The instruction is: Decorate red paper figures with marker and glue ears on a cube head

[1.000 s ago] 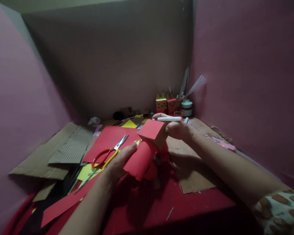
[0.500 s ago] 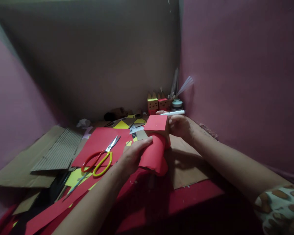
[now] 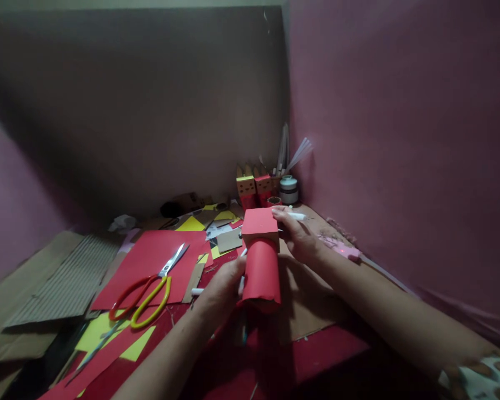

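Between my hands is a paper craft figure [image 3: 262, 272], a red paper tube with a small cardboard box [image 3: 260, 223] topped in red at its far end. My left hand [image 3: 225, 283] grips the tube from the left, its fingers partly hidden. My right hand [image 3: 295, 233] rests against the box's right side and holds a white marker [image 3: 296, 216] in its fingers. Large scissors [image 3: 150, 294] with one red and one yellow handle lie partly open on a red paper sheet [image 3: 137, 255], left of my left hand.
Corrugated cardboard [image 3: 62, 283] lies at the left. Two similar box-headed figures [image 3: 245, 186] stand at the back beside a pale jar [image 3: 289, 190]. Yellow paper scraps [image 3: 190, 224] and a pink glue gun [image 3: 339, 248] are on the table. A pink wall [image 3: 400, 139] rises on the right.
The figure has turned more upright in view, its tube now pointing straight toward me. My right hand has shifted onto the box's side. The camera view has moved a little.
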Tool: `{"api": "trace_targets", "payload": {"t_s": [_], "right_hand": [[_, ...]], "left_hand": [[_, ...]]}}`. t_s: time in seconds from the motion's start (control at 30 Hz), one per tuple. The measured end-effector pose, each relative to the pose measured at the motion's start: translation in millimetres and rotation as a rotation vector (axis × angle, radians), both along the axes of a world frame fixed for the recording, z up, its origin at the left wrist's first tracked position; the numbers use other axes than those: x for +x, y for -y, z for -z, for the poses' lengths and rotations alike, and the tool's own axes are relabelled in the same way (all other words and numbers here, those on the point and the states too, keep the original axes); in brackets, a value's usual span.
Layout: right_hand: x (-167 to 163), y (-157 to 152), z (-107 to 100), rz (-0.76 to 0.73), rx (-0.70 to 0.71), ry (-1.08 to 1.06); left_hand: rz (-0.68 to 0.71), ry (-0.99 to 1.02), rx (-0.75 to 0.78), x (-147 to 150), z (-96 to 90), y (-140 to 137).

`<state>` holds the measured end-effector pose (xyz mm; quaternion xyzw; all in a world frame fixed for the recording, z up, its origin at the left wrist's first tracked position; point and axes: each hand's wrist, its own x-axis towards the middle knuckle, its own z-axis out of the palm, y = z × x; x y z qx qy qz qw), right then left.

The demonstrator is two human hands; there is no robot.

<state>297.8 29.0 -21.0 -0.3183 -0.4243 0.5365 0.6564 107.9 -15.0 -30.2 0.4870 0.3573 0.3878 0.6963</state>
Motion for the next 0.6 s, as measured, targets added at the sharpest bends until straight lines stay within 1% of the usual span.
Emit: {"api": "trace_targets", "payload": {"t_s": [0.07, 0.13, 0.23, 0.33, 0.4, 0.5, 0.6], "right_hand": [[-0.4, 5.0, 1.7, 0.010, -0.002, 0.022], [0.4, 7.8, 2.1, 0.017, -0.001, 0.050], [2.3, 8.4, 3.4, 0.026, 0.016, 0.095], [4.0, 6.9, 6.8, 0.038, 0.045, 0.136], [4.8, 5.9, 9.1, 0.048, 0.068, 0.162], [5.5, 5.6, 11.1, 0.055, 0.107, 0.193], [5.3, 6.4, 11.1, 0.070, 0.148, 0.216]], "left_hand": [[0.069, -0.029, 0.041, -5.7, -2.3, 1.9], [0.172, -0.080, 0.084, -11.2, -7.7, 1.9], [0.306, -0.146, 0.087, -16.1, -16.7, 0.5], [0.354, -0.190, 0.075, -15.0, -18.7, 3.1], [0.333, -0.251, 0.085, -11.5, -14.6, 7.4], [0.209, -0.342, 0.131, -4.4, -4.8, 13.8], [0.097, -0.383, 0.212, 2.9, 2.8, 16.4]]}}
